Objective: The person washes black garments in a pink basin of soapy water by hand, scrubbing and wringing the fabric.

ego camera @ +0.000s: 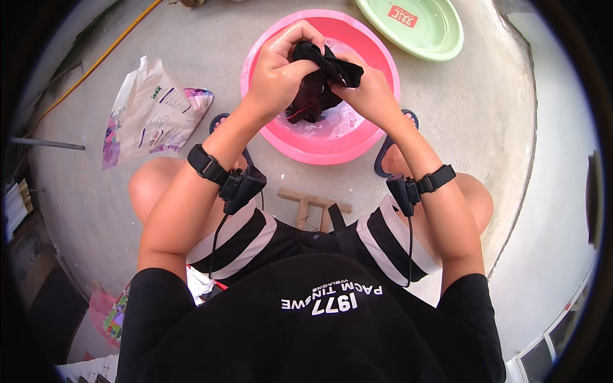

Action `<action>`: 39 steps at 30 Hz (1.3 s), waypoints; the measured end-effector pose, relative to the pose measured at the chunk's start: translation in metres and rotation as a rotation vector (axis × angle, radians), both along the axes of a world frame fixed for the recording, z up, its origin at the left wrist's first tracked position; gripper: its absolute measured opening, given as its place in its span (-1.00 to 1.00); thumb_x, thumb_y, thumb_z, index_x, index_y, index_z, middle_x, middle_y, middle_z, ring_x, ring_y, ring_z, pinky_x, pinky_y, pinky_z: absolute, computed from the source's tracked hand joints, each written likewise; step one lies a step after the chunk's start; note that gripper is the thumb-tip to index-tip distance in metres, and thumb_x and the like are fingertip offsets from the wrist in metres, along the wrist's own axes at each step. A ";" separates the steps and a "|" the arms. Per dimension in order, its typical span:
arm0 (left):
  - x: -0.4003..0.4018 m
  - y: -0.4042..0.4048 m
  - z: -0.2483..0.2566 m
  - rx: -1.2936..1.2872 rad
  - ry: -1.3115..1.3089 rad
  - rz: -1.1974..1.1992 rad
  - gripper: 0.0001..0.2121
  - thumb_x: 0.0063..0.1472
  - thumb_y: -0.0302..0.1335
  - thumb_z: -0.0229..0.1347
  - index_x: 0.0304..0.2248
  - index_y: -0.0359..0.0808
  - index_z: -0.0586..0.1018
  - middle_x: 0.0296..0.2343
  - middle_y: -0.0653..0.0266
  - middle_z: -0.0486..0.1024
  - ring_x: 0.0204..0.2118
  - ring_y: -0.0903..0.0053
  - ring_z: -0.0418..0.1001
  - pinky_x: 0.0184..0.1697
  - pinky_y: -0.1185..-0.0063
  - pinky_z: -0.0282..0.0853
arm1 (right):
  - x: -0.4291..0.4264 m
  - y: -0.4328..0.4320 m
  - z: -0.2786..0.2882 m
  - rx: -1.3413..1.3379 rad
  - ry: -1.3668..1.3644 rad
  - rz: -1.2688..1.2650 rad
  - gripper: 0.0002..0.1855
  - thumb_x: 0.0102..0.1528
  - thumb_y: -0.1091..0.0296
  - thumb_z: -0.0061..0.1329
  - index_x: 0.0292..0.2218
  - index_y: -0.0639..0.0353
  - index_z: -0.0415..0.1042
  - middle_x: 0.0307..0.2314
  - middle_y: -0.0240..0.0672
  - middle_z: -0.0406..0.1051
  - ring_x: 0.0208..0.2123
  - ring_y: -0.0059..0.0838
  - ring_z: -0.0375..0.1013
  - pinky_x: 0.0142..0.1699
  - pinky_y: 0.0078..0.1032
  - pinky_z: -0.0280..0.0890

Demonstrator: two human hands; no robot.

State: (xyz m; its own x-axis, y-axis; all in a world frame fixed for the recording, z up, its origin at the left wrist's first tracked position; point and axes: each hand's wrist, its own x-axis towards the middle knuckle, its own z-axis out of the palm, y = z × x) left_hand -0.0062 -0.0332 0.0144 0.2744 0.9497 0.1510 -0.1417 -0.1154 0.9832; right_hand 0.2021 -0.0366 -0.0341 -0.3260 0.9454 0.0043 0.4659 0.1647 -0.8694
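Both my hands grip a wet black cloth (316,91) above a pink plastic basin (325,155). My left hand (280,72) pinches a fold of it between thumb and fingers, on the left side. From the right, my right hand (366,88) holds another edge, its fingertips partly hidden behind the fabric. The cloth's lower part hangs down toward the sudsy water (347,122), and a thin red line shows on it. Whether its bottom touches the water I cannot tell.
A pale green plastic basin (431,28) bearing a red label stands beyond, at the right. On the concrete floor at left lies a white and purple spouted pouch (153,115). A yellow hose (105,52) runs along the upper left. A wooden stool (302,210) shows between my legs.
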 end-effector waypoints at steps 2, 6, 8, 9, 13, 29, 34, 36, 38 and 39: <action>-0.002 0.005 0.002 -0.045 -0.123 0.078 -0.86 0.09 -0.73 0.03 -0.37 -0.32 0.42 -0.41 0.43 0.37 -0.32 0.73 0.31 -0.19 0.72 0.23 | 0.003 0.000 -0.008 -0.043 -0.046 0.007 -0.60 0.00 0.43 0.19 -0.09 0.20 0.49 -0.29 -0.11 0.58 -0.27 -0.07 0.57 -0.10 -0.32 0.43; -0.021 0.016 -0.014 -0.091 -0.216 0.174 -0.81 0.13 -0.75 0.01 -0.28 -0.33 0.45 -0.35 0.38 0.41 -0.27 0.67 0.39 -0.13 0.67 0.31 | 0.006 0.002 -0.016 -0.077 -0.110 -0.030 -0.70 0.11 0.43 0.05 -0.09 0.19 0.51 -0.38 -0.05 0.57 -0.32 -0.08 0.58 -0.17 -0.33 0.43; -0.036 0.020 -0.024 -0.129 -0.207 0.214 -0.76 0.15 -0.78 0.00 -0.20 -0.34 0.46 -0.32 0.37 0.46 -0.26 0.63 0.44 -0.11 0.64 0.35 | 0.002 0.008 0.003 -0.186 -0.131 -0.080 -0.73 0.17 0.42 -0.03 -0.09 0.18 0.52 -0.40 -0.02 0.55 -0.33 -0.08 0.58 -0.19 -0.33 0.41; -0.034 0.021 -0.020 -0.129 -0.135 0.214 -0.73 0.15 -0.76 0.03 -0.16 -0.34 0.48 -0.32 0.37 0.49 -0.26 0.62 0.46 -0.12 0.64 0.37 | 0.006 0.013 -0.001 -0.044 -0.148 -0.099 -0.73 0.22 0.41 -0.10 -0.07 0.17 0.51 -0.39 -0.02 0.54 -0.36 -0.09 0.56 -0.22 -0.33 0.38; -0.034 0.024 -0.010 -0.145 0.222 0.178 -0.57 0.13 -0.69 0.14 0.02 -0.30 0.49 -0.31 0.32 0.59 -0.25 0.61 0.52 -0.13 0.61 0.41 | 0.027 0.026 0.000 -0.082 -0.052 -0.183 -0.73 0.24 0.43 -0.12 -0.06 0.16 0.51 -0.38 -0.09 0.54 -0.34 -0.14 0.53 -0.16 -0.37 0.37; -0.046 0.024 -0.038 0.277 1.121 0.127 -0.72 0.01 -0.48 0.29 -0.24 -0.34 0.63 -0.36 0.03 0.55 -0.29 0.01 0.50 -0.17 0.32 0.43 | 0.061 0.035 0.011 0.183 -0.372 -0.065 -0.80 0.17 0.42 -0.02 -0.16 0.25 0.44 -0.33 0.05 0.46 -0.22 0.12 0.43 -0.12 -0.13 0.30; -0.053 0.027 -0.034 0.544 1.109 0.295 -0.73 0.01 -0.48 0.27 -0.26 -0.38 0.62 -0.30 0.12 0.54 -0.30 0.05 0.50 -0.16 0.35 0.43 | 0.064 0.027 0.006 0.035 -0.375 0.069 -0.79 0.24 0.36 -0.06 -0.14 0.28 0.41 -0.33 0.11 0.46 -0.23 0.21 0.38 -0.16 -0.11 0.29; -0.054 0.035 -0.034 0.524 0.950 0.230 -0.77 0.04 -0.50 0.24 -0.28 -0.39 0.61 -0.38 0.13 0.54 -0.38 0.16 0.50 -0.22 0.41 0.43 | 0.062 0.020 0.006 -0.050 -0.332 0.049 -0.78 0.26 0.34 -0.08 -0.12 0.27 0.41 -0.30 0.13 0.45 -0.22 0.22 0.37 -0.17 -0.14 0.30; -0.055 0.036 -0.033 0.408 0.838 0.188 -0.81 0.07 -0.52 0.21 -0.31 -0.41 0.58 -0.47 0.15 0.50 -0.46 0.30 0.47 -0.29 0.47 0.41 | 0.060 0.015 -0.007 -0.039 -0.247 0.003 -0.75 0.31 0.28 -0.12 -0.10 0.27 0.41 -0.34 0.07 0.48 -0.28 0.14 0.44 -0.18 -0.25 0.34; -0.051 0.034 -0.027 0.304 0.802 0.175 -0.84 0.08 -0.53 0.19 -0.33 -0.42 0.56 -0.52 0.16 0.48 -0.49 0.38 0.44 -0.32 0.50 0.39 | 0.056 0.011 -0.008 -0.030 -0.187 -0.032 -0.74 0.32 0.27 -0.14 -0.10 0.26 0.41 -0.37 0.03 0.49 -0.31 0.07 0.46 -0.18 -0.28 0.35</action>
State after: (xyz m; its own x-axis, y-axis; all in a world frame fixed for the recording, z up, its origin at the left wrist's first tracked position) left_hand -0.0574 0.0009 -0.0130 0.2605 0.9380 0.2289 0.6237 -0.3445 0.7017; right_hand 0.2578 -0.0258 -0.0417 -0.2886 0.9539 -0.0820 0.6241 0.1225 -0.7717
